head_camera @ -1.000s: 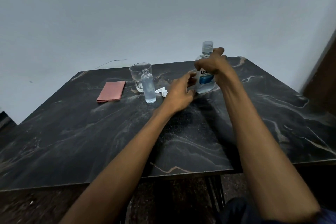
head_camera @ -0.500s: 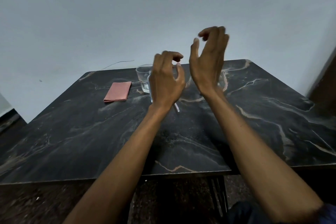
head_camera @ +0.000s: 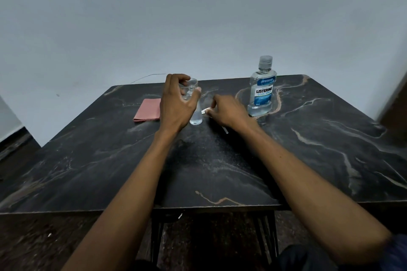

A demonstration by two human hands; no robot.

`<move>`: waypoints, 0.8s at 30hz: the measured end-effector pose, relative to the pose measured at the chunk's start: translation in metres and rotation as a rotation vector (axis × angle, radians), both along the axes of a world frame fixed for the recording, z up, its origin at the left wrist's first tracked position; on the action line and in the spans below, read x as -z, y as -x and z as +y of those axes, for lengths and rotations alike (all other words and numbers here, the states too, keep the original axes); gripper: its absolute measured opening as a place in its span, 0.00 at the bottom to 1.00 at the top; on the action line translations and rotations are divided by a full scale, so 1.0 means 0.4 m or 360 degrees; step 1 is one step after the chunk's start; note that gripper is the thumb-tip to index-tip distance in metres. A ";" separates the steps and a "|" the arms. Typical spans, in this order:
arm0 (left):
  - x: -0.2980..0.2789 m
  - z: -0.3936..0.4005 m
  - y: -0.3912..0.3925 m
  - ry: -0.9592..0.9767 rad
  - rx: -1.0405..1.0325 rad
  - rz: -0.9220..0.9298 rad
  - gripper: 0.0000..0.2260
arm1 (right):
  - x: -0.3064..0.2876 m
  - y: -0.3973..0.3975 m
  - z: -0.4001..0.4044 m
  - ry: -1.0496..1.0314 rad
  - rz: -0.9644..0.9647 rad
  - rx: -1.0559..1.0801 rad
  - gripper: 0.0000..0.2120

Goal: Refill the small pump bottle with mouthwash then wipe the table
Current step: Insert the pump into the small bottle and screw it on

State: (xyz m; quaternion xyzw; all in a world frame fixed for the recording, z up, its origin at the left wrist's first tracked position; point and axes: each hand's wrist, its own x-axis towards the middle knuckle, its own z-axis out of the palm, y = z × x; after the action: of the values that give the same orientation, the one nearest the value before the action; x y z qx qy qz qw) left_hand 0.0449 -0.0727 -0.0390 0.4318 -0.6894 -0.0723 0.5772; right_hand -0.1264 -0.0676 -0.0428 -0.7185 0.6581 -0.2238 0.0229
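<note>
The small clear pump bottle (head_camera: 195, 116) stands uncapped on the black marble table (head_camera: 220, 171). My left hand (head_camera: 177, 105) curls round its upper part, thumb to the right of the neck. Just right of it, my right hand (head_camera: 229, 112) rests on the table and pinches the white pump head (head_camera: 204, 111). The pump's thin tube (head_camera: 226, 131) sticks out beneath that wrist. A capped mouthwash bottle (head_camera: 262, 92) with a blue label stands alone further right, apart from both hands.
A clear drinking glass (head_camera: 193, 83) stands right behind the small bottle, partly hidden by my left fingers. A folded pink cloth (head_camera: 148, 110) lies to the left. The wall runs close behind the table's far edge.
Half a second ago both hands were raised above the table. They have come down: the left onto the small bottle, the right onto the pump head. The mouthwash bottle stands released.
</note>
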 end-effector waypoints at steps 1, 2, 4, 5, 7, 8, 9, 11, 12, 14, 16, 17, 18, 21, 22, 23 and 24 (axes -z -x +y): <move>0.004 -0.002 0.000 -0.0013 0.0006 -0.0017 0.14 | 0.002 -0.001 -0.003 0.0003 -0.0007 0.0005 0.15; 0.007 -0.004 0.001 -0.0027 0.0011 -0.0028 0.14 | 0.003 0.000 -0.009 -0.0002 -0.0033 0.0009 0.14; 0.013 -0.007 0.005 -0.0075 0.0008 -0.0037 0.15 | 0.002 0.008 -0.018 -0.0048 -0.0125 0.0016 0.14; 0.016 -0.011 0.006 -0.0095 0.0001 -0.0039 0.16 | 0.001 0.013 -0.023 -0.0072 -0.0175 0.0020 0.15; 0.020 -0.017 0.003 -0.0122 -0.0020 -0.0053 0.17 | -0.002 0.021 -0.029 -0.0071 -0.0321 0.0028 0.14; 0.022 -0.020 0.001 -0.0135 -0.0028 -0.0063 0.17 | -0.005 0.024 -0.029 -0.0033 -0.0439 0.0038 0.14; 0.025 -0.022 -0.001 -0.0152 -0.0029 -0.0068 0.17 | -0.010 0.026 -0.028 0.0028 -0.0580 0.0053 0.13; 0.029 -0.027 -0.002 -0.0191 -0.0030 -0.0055 0.17 | -0.032 0.030 -0.017 0.0161 -0.0894 0.0041 0.11; 0.030 -0.029 -0.002 -0.0202 -0.0034 -0.0043 0.16 | -0.046 0.032 -0.011 0.0206 -0.1071 0.0016 0.10; 0.032 -0.030 -0.001 -0.0209 -0.0030 -0.0024 0.14 | -0.072 0.039 -0.003 0.0237 -0.1445 -0.0032 0.11; 0.033 -0.029 -0.002 -0.0208 -0.0018 -0.0016 0.13 | -0.090 0.043 0.006 0.0201 -0.1834 -0.0108 0.12; 0.033 -0.029 -0.003 -0.0203 -0.0013 -0.0022 0.12 | -0.097 0.043 0.009 0.0170 -0.2028 -0.0167 0.11; 0.033 -0.028 -0.004 -0.0193 -0.0012 -0.0033 0.11 | -0.103 0.042 0.012 0.0142 -0.2207 -0.0225 0.09; 0.032 -0.028 -0.004 -0.0141 -0.0004 -0.0081 0.10 | -0.121 0.040 0.014 0.0150 -0.2577 -0.0325 0.07; 0.032 -0.028 -0.004 -0.0121 -0.0001 -0.0096 0.10 | -0.126 0.041 0.014 0.0171 -0.2633 -0.0346 0.07; 0.033 -0.028 -0.003 -0.0105 0.0003 -0.0106 0.10 | -0.130 0.041 0.013 0.0194 -0.2661 -0.0361 0.07; 0.033 -0.027 -0.001 -0.0094 0.0008 -0.0111 0.10 | -0.133 0.041 0.014 0.0220 -0.2672 -0.0369 0.07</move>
State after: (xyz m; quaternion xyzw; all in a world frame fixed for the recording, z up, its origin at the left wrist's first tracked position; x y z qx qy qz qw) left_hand 0.0454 -0.0834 -0.0523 0.4492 -0.7076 -0.0789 0.5397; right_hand -0.1429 -0.0622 0.0105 -0.3768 0.3299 -0.7186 0.4824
